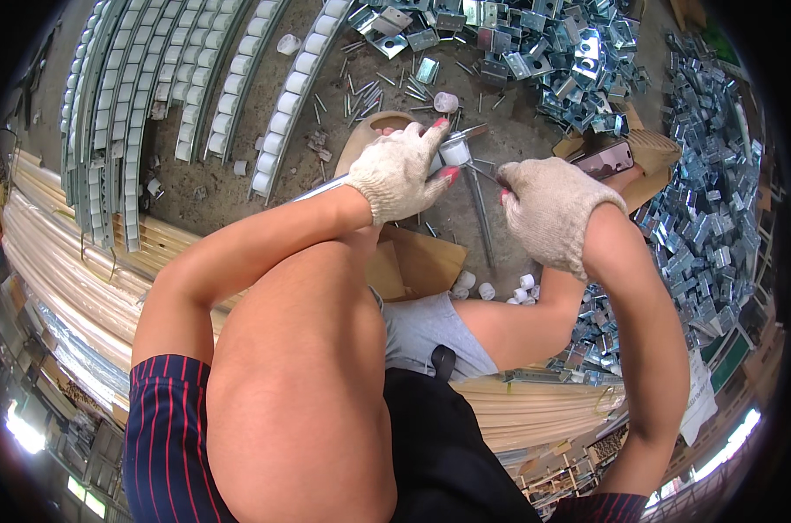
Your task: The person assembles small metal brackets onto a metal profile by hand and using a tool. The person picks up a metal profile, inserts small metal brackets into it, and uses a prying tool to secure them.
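Observation:
My left hand [397, 171], in a cream knitted glove with bare fingertips, curls its forefinger and thumb round a white roller [454, 153]. A metal rail [319, 187] runs under that hand, and the roller sits at its right end. My right hand [548, 213], in a matching glove, is closed just right of the roller. Its fingertips pinch together by thin metal pins [484, 167]; whether one is between them is hidden. Below the roller a long narrow metal piece [480, 218] points toward me. Another white roller [446, 102] lies loose beyond my left hand.
Rails filled with white rollers [295, 83] lie side by side at the far left. Loose pins [369, 96] scatter the floor. Bent metal brackets [587, 65] heap up far right. A phone [606, 161] rests near cardboard [661, 148]. More rollers [524, 288] lie by my leg.

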The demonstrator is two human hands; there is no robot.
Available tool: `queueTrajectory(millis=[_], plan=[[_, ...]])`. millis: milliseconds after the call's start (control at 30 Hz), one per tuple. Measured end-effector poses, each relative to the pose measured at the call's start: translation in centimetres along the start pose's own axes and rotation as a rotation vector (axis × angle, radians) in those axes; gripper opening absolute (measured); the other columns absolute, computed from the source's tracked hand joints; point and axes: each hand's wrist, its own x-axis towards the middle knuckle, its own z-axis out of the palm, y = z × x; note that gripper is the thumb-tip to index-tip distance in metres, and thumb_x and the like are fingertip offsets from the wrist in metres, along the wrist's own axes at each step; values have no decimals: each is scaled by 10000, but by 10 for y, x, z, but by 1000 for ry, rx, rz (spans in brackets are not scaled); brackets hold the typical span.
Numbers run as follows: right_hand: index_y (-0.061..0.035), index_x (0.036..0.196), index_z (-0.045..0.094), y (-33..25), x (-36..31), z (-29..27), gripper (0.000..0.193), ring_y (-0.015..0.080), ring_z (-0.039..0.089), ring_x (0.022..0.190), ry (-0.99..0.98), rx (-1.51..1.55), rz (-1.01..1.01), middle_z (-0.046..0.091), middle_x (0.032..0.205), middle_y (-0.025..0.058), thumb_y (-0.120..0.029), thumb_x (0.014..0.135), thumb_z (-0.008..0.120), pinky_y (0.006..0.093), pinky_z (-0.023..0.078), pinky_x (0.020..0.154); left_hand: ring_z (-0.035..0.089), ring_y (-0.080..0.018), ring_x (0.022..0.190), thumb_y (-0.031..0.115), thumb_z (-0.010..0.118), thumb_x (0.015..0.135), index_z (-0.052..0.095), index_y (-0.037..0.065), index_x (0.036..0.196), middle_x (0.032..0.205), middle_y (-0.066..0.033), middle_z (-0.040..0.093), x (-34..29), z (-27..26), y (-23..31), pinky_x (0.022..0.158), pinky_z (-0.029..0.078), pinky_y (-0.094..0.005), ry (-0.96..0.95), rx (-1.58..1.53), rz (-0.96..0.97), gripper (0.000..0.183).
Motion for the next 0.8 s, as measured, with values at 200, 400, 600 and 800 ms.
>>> queueTrajectory(millis=[200, 400, 600, 800], plan=[[1, 1075, 751, -16, -10, -9, 307, 427, 720, 1028, -48, -149, -21, 740, 1048, 270, -196, 957, 546, 485, 567, 940, 658, -465, 1057, 388, 677, 969, 432, 62, 1544, 1191, -255, 614, -1, -1, 3, 892, 548, -541, -33, 104, -13, 705], [-9, 1103, 796, -17, -4, -19, 328, 403, 746, 1062, -85, -121, -14, 748, 1120, 276, -168, 875, 621, 467, 594, 940, 659, -472, 1021, 362, 674, 965, 432, 42, 1533, 1166, -260, 610, -3, 1, 3, 862, 552, -556, 5, 98, 21, 696], [8, 1128, 785, -18, 6, -6, 348, 408, 741, 1079, -106, -109, 6, 742, 1143, 282, -174, 885, 616, 470, 594, 945, 659, -479, 1032, 366, 680, 959, 438, 31, 1522, 1161, -266, 614, 0, 2, 3, 878, 557, -560, -21, 123, 39, 698], [38, 1135, 707, -13, -6, 35, 314, 448, 726, 1035, 81, 120, 68, 737, 1064, 303, -167, 952, 555, 530, 575, 938, 679, -463, 992, 396, 708, 932, 459, 33, 1506, 1143, -261, 626, 4, 1, -2, 870, 564, -544, -57, 150, 10, 723]])
